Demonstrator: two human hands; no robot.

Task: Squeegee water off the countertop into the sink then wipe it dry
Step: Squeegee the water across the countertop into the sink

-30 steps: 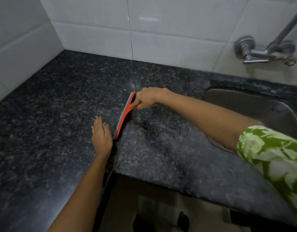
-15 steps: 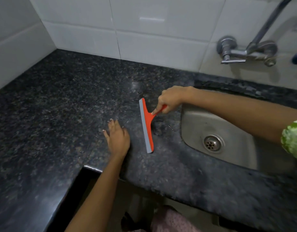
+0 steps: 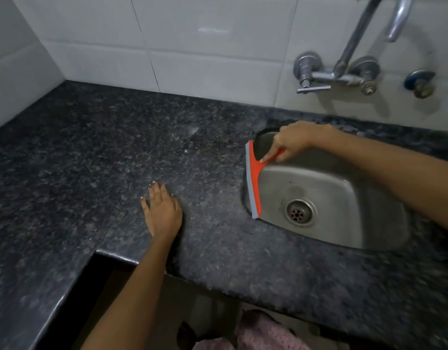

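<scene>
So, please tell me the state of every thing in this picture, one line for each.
squeegee: held by its handle, blade at the sink's left rim
right hand: shut on the squeegee
left hand: open, flat on the countertop
countertop: no puddles visible
sink: empty, drain uncovered
tap: no water running

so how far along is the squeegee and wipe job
One pass looks finished: the right hand holds the squeegee with its blade at the sink edge. The left hand rests flat on the countertop. Left: any further passes, then wiping dry; no cloth is in view.
</scene>
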